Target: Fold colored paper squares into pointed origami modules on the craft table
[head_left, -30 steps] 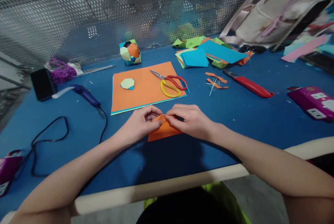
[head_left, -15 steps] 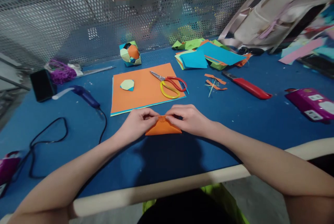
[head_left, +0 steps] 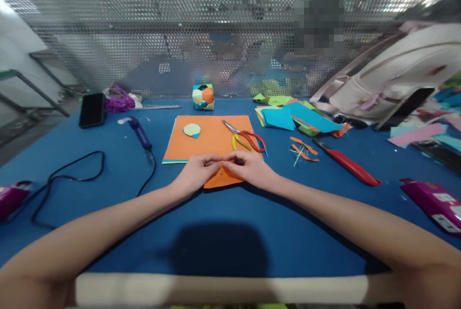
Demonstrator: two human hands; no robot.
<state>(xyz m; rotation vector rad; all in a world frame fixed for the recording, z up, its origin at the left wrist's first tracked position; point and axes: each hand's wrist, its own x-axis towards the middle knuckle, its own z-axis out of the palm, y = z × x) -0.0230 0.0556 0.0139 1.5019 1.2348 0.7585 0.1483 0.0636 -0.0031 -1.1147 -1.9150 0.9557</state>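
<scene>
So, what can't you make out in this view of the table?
All in the head view:
- Folded orange paper: upper corners hidden by the left hand and right hand.
- Scissors: part of the yellow loop hidden behind the right hand.
- Purple block at left: cut off by the left edge.
- White bag: cut off by the right edge.
- Person: obscured by the mesh and blurring.

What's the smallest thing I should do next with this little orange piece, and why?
Perhaps lower the small orange paper onto the blue table: the left hand and right hand pinch its far edge, while its near edge looks slightly raised above a dark shadow.
</scene>
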